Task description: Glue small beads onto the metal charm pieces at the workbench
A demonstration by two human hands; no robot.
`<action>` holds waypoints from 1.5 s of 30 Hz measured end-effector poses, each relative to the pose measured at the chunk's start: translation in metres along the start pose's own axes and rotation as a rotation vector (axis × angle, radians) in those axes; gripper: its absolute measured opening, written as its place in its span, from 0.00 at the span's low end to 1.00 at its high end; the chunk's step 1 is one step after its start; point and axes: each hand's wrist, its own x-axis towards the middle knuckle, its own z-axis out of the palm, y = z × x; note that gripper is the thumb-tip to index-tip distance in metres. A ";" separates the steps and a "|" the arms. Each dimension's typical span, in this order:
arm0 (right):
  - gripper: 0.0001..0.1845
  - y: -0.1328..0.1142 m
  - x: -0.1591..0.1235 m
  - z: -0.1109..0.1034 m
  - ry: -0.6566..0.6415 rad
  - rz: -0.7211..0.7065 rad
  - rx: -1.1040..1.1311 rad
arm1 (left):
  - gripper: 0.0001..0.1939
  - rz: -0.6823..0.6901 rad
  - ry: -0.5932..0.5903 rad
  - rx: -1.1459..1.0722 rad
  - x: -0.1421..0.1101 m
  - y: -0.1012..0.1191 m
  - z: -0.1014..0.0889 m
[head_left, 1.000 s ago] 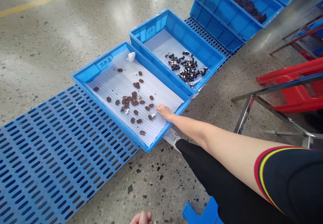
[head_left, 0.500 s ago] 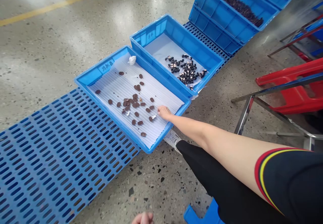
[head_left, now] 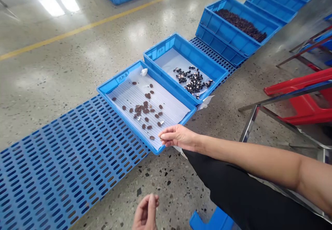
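From here I see the right hand [head_left: 178,136], its grip pinched on a small piece [head_left: 161,138] by the near edge of the blue tray [head_left: 124,116] of scattered brown discs [head_left: 146,111]; whether the curled left hand [head_left: 146,213] grips anything, I can't tell.

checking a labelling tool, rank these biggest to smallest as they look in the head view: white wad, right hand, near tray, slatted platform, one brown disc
1. slatted platform
2. near tray
3. right hand
4. white wad
5. brown disc
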 end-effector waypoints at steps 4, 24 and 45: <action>0.16 -0.017 -0.050 0.022 -0.115 0.067 0.090 | 0.16 0.102 -0.125 -0.038 -0.012 0.015 0.003; 0.14 0.030 -0.297 0.067 -0.361 0.402 0.000 | 0.10 0.146 0.265 -0.256 -0.288 0.019 -0.061; 0.11 0.045 -0.391 0.032 -0.466 0.479 -0.259 | 0.10 0.056 0.127 -0.298 -0.400 -0.036 -0.075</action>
